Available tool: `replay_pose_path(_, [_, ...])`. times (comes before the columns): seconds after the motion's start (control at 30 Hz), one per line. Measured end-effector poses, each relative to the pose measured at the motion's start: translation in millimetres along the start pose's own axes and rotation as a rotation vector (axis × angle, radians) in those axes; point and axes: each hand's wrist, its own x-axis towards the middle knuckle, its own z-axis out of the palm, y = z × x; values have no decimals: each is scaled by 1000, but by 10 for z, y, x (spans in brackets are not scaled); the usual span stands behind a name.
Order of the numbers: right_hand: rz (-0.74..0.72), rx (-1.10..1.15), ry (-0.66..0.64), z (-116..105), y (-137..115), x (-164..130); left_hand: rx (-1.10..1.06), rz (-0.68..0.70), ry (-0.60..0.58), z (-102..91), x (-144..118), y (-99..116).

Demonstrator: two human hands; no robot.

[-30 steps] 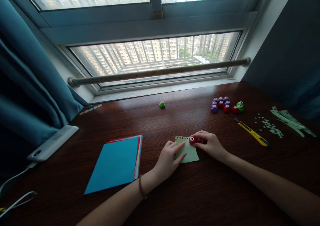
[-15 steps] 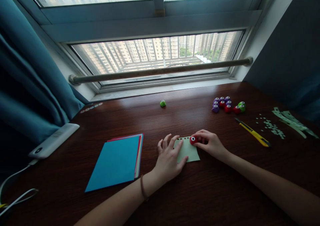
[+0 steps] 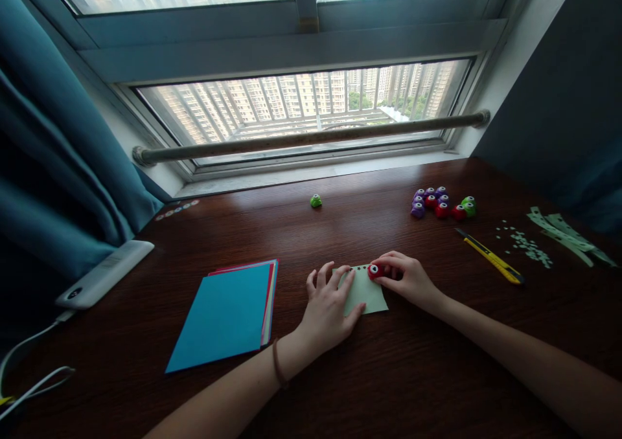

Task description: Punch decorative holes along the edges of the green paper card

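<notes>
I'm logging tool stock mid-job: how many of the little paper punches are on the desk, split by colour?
Red punches: 4, one under the right hand, three in the cluster
Purple punches: 4
Green punches: 3, one alone, two in the cluster
Total: 11

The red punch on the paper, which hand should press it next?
Probably the right hand: its fingers already grip the red punch at the top edge of the paper. The left hand lies flat on the paper, holding it down.
</notes>
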Motion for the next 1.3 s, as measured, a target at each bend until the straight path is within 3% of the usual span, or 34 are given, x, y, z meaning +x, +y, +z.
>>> replay_pose_path(0.17, [-10, 37, 53, 11, -3, -17, 23, 7, 48, -9, -8, 0])
replay_pose_path(0.37, [52, -20, 184, -9, 79, 78, 104, 120, 78, -121, 30, 93])
replay_pose_path(0.5, [4, -101, 166, 62, 141, 164, 137, 179, 63, -154, 92, 152])
replay_pose_path(0.8, [-45, -208, 164, 215, 284, 204, 78, 327, 13, -29, 261, 185])
replay_pose_path(1.3, [68, -243, 154, 238, 282, 262, 117, 469, -89, -147, 582, 217])
